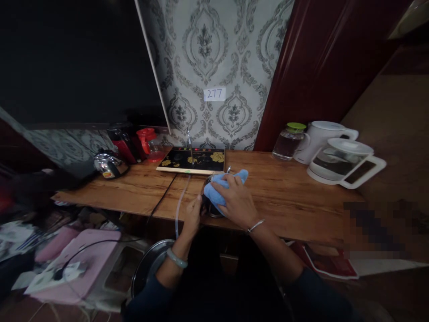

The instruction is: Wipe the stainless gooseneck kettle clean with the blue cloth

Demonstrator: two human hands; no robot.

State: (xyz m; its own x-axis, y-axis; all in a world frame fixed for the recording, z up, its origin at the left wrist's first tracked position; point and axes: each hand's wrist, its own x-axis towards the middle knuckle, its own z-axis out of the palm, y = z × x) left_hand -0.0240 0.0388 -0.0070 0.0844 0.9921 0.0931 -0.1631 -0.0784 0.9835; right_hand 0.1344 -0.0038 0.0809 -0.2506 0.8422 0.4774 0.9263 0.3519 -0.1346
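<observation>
A person's right hand (236, 201) presses a blue cloth (221, 188) onto a small dark kettle (211, 208) at the near edge of a wooden table (284, 192), fingers spread flat over the cloth. The left hand (192, 217) steadies the kettle's left side, fingers curled against it. 2 white electric kettles (338, 163) stand far right; a black tea tray (191, 161) lies just beyond.

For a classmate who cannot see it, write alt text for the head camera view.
A person's right hand presses a blue cloth onto a small dark pot at the front of a wooden table, while the left hand steadies the pot. A black tea tray lies behind it, with three kettles at the right.
</observation>
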